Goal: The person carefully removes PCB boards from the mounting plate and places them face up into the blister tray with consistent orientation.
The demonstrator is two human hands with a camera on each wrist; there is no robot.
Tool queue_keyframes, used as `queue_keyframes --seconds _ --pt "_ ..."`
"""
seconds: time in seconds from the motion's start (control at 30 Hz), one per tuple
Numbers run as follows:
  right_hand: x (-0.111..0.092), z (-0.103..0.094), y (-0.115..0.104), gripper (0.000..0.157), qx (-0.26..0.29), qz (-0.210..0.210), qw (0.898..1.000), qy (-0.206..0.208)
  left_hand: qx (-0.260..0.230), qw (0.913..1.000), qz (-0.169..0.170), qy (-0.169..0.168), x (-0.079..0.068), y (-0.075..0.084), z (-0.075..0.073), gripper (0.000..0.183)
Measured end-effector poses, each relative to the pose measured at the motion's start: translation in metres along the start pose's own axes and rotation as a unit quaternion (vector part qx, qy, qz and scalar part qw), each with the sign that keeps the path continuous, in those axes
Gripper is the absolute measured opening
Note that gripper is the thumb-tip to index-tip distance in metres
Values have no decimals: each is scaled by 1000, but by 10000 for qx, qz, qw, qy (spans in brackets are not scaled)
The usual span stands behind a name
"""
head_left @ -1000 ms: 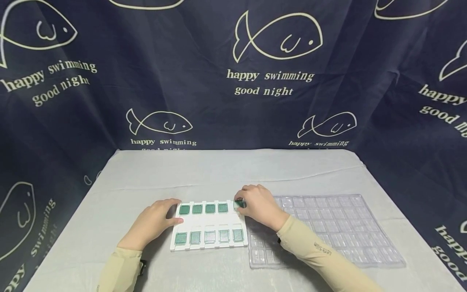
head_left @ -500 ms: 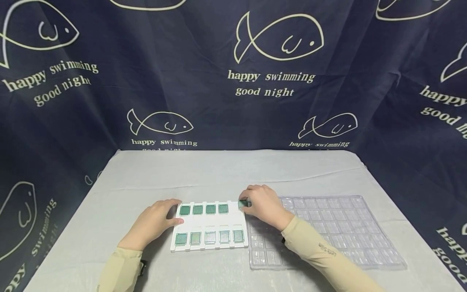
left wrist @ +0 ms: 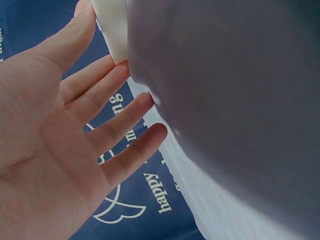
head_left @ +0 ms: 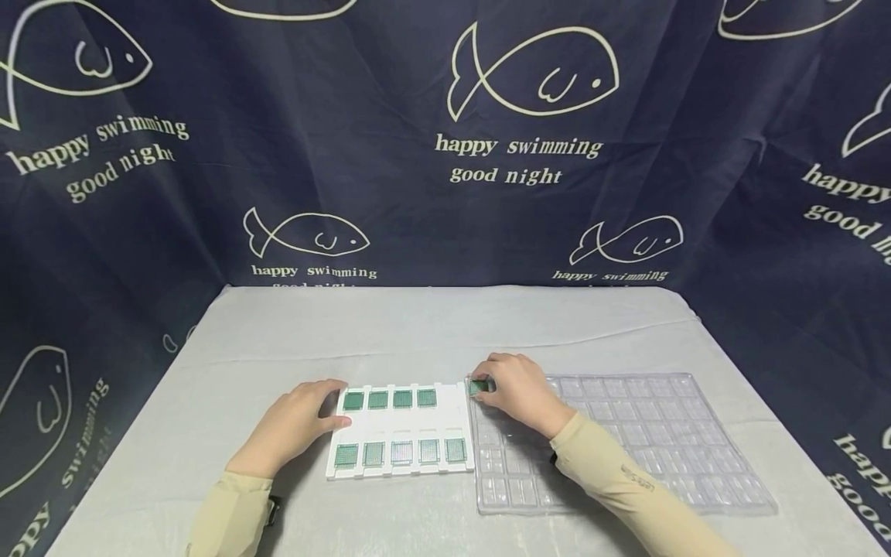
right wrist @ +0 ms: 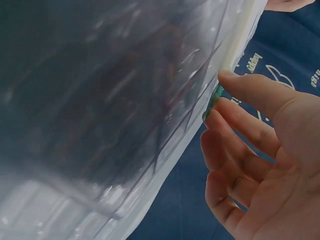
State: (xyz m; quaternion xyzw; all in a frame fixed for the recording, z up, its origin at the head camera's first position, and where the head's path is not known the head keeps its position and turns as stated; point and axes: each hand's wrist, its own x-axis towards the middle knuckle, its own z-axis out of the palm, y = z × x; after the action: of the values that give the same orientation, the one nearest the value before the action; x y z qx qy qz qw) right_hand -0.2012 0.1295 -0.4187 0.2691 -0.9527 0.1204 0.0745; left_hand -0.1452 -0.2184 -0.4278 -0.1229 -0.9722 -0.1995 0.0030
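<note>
- The right hand (head_left: 518, 391) pinches a small green board (head_left: 477, 387) between thumb and fingertips; in the right wrist view the other fingers bend loosely beneath.
- That green board is at the back left corner of the clear tray (head_left: 647, 433); whether it touches the plastic I cannot tell.
- The left hand (head_left: 288, 422) is at the left edge of the white tray (head_left: 404, 419), thumb and forefinger set wide apart, the forefinger by the back left corner. In the left wrist view its fingers are nearly straight and fanned.
- Along the back edge of the white tray sit four boards (head_left: 403, 398), counted from its left corner.
- Along its front edge sit five more boards (head_left: 401, 452), reaching from left corner to right.
- The clear tray, moulded in rows of small compartments, lies just beside the right edge of the white tray.
- Both trays lie flat on the pale-covered table (head_left: 418, 325), well apart from its back edge, the clear one nearer the right edge.
- Beyond the back edge hangs a navy curtain (head_left: 418, 232) printed with fish outlines and lettering.
</note>
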Motion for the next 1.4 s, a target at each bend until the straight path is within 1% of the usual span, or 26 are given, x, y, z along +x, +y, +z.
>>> queue_keyframes --seconds 0.17,0.33,0.73,1.4 --pt "-2 1 8 26 39 103 9999 -14 -16 10000 -10 -23 0 0 1 56" --pt "-2 1 11 26 72 144 9998 -85 -79 9999 -47 -62 0 -1 1 57" --pt "0 -1 11 27 133 282 9992 -267 -70 9999 -71 -70 1 -1 1 58" --pt "1 -2 11 30 148 274 9988 -386 -70 10000 -60 -25 1 -1 2 57"
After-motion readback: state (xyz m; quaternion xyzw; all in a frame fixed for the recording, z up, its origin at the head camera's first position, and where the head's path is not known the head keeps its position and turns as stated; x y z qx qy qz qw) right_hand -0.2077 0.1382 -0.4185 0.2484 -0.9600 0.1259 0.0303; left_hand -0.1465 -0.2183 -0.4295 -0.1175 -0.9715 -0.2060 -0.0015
